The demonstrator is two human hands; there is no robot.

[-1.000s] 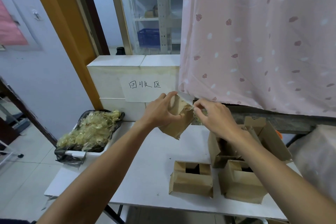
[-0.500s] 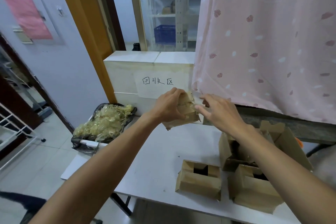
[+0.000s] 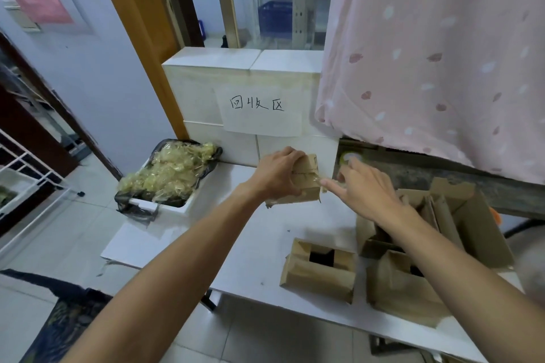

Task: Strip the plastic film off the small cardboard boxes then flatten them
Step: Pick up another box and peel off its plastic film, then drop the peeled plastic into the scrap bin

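Now your left hand point(image 3: 277, 175) grips the cardboard box point(image 3: 308, 187) over the counter point(image 3: 236, 244), steadying it so your right hand point(image 3: 365, 190), fingers outstretched, can catch its film point(image 3: 322, 183).

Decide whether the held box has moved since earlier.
Yes: the box in the left hand has sunk farther below the paper sign, toward the table.

So the film bin point(image 3: 171, 211) sits on the worktop's point(image 3: 250, 244) left end, boxes point(image 3: 318, 277) bunch up front-right, held box point(image 3: 308, 186) is between them, further back.
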